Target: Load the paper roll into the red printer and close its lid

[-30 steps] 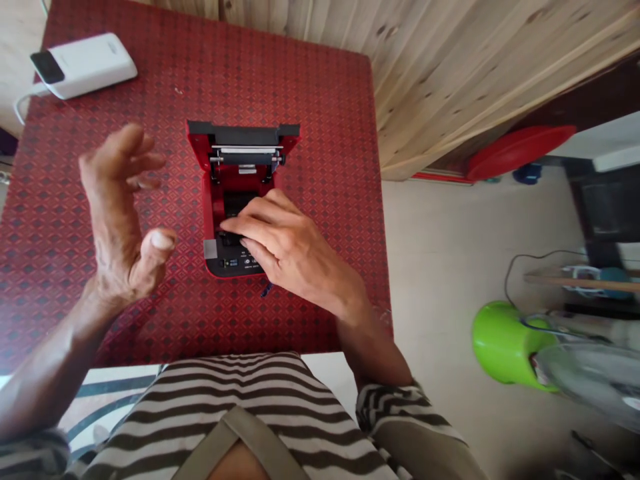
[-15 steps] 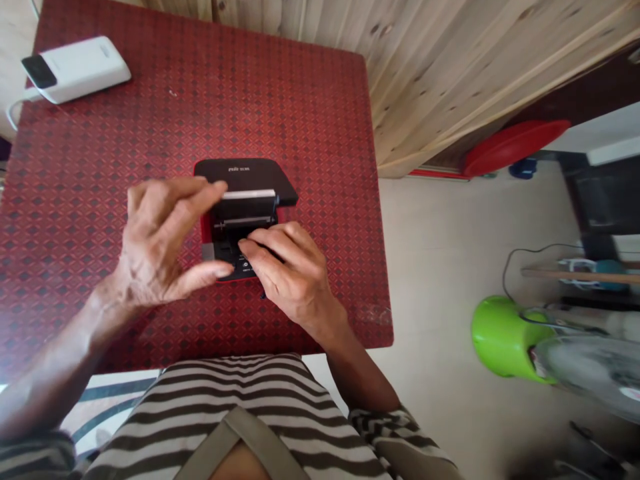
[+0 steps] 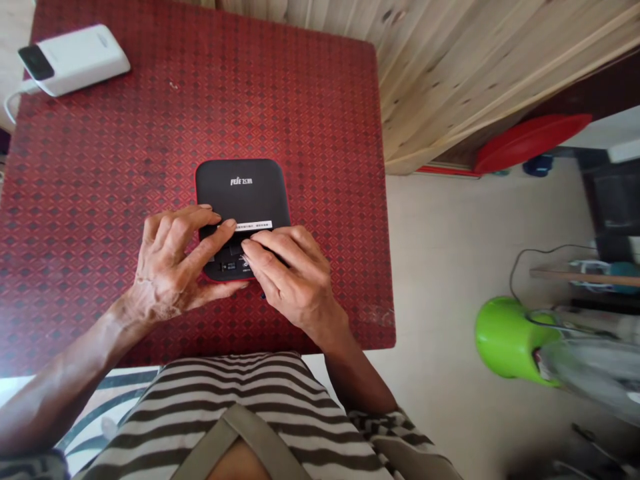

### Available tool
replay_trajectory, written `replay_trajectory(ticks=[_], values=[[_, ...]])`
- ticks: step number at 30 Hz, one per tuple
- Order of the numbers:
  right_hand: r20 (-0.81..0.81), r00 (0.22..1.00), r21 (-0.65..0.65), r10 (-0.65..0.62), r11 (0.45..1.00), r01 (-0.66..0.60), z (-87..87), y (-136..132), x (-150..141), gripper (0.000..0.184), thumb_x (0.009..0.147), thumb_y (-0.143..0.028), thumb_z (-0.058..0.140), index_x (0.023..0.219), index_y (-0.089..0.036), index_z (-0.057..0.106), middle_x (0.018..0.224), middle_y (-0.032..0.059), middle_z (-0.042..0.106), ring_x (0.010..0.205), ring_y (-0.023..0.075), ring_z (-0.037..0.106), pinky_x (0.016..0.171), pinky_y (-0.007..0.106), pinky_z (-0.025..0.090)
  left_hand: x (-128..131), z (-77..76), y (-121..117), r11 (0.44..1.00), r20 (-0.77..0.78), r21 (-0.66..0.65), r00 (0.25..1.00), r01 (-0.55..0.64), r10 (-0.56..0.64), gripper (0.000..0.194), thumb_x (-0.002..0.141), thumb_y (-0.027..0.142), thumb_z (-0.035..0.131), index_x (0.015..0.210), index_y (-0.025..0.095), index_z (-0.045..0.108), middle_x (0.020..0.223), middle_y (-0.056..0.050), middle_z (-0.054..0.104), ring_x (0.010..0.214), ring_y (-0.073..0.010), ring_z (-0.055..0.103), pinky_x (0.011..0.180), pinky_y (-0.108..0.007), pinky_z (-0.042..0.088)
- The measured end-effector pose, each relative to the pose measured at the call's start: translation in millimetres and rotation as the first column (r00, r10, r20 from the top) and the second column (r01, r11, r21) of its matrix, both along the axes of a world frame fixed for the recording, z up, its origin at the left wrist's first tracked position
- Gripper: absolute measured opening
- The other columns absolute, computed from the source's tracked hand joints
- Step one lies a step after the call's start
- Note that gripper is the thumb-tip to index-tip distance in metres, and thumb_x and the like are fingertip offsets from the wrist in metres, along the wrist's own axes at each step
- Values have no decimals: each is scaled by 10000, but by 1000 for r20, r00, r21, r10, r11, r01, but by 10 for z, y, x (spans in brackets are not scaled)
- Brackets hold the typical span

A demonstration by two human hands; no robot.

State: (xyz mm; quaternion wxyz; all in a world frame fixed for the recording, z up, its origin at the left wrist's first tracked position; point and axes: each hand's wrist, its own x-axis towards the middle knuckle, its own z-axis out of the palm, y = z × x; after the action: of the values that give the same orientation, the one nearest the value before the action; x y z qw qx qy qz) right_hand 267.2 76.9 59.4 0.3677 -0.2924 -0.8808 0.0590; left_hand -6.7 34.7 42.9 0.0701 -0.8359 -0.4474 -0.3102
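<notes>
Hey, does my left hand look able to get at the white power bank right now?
Likely yes: patterned tabletop lies between the left hand and the white power bank, with nothing seen standing across it. The hand would first need to leave the black lid.

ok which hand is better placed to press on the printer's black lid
Probably the left hand: its fingertips lie over the black lid beside the white label, while the right hand sits by the lid's near edge.
</notes>
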Motion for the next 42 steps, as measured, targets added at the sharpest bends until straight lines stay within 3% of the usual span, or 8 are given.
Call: replay_trajectory(ticks=[6, 11, 14, 17, 20, 25, 36, 42], values=[[-123, 992, -26, -8, 1000, 5, -2, 7, -4, 290, 1262, -105, 751, 1516, -220, 832, 1293, 92, 975, 1108, 257, 891, 1031, 461, 773, -27, -70, -25, 996, 11, -80, 1000, -25, 25, 799, 1226, 772, 822, 1853, 301, 664, 1621, -172, 818, 1499, -375, 796, 1240, -531, 603], [-203, 972, -82, -119, 991, 104, 4, -27, 135, 441, 1247, -95, 758, 1650, -268, 803, 1349, 93, 976, 1183, 270, 927, 1077, 467, 782, 0, -185, -181, 981, 129, -157, 983, -110, 131, 843, 1145, 848, 874, 1787, 324, 718, 1660, -183, 761, 1580, -434, 771, 1319, -630, 661], [-216, 952, -136, -216, 972, 190, -88, -66, 317, 373, 1245, -105, 768, 1558, -287, 859, 1285, 90, 975, 1118, 260, 932, 1004, 440, 794, -27, -235, -333, 981, 213, -87, 959, -172, 187, 869, 1100, 762, 987, 1827, 403, 671, 1659, -132, 765, 1514, -385, 792, 1306, -627, 700], [-212, 938, -200, -275, 951, 234, -234, -116, 458, 316, 1237, -110, 777, 1475, -278, 899, 1236, 88, 978, 1091, 257, 943, 969, 429, 802, -88, -298, -448, 987, 222, -14, 962, -158, 157, 693, 1119, 574, 1027, 1746, 463, 755, 1544, -72, 831, 1393, -347, 836, 1239, -586, 708], [-236, 927, -229, -293, 943, 240, -345, -166, 479, 307, 1236, -111, 766, 1444, -278, 918, 1200, 77, 983, 1056, 248, 946, 961, 430, 811, -126, -368, -482, 990, 225, 22, 966, -138, 129, 650, 1126, 475, 1028, 1732, 444, 795, 1545, -74, 856, 1402, -359, 846, 1229, -568, 688], [-258, 920, -241, -294, 942, 234, -366, -181, 396, 297, 1258, -132, 731, 1423, -285, 925, 1176, 70, 987, 1023, 247, 947, 941, 438, 819, -100, -404, -449, 990, 219, 22, 966, -142, 134, 762, 1122, 508, 1035, 1809, 352, 744, 1605, -147, 826, 1425, -371, 844, 1210, -547, 711], [-232, 924, -238, -305, 939, 250, -367, -124, 399, 261, 1267, -155, 704, 1330, -262, 934, 1122, 60, 990, 1001, 228, 961, 900, 397, 815, -56, -337, -379, 987, 298, -74, 942, -140, 155, 653, 1150, 588, 1002, 1722, 400, 749, 1556, -88, 824, 1359, -320, 864, 1123, -547, 781], [-235, 916, -249, -326, 931, 267, -325, -90, 388, 254, 1259, -188, 729, 1347, -279, 949, 1155, 71, 995, 1007, 248, 953, 923, 440, 813, -104, -370, -385, 981, 309, -139, 935, -138, 175, 581, 1100, 565, 1049, 1602, 390, 813, 1503, -102, 840, 1354, -344, 862, 1149, -578, 752]])
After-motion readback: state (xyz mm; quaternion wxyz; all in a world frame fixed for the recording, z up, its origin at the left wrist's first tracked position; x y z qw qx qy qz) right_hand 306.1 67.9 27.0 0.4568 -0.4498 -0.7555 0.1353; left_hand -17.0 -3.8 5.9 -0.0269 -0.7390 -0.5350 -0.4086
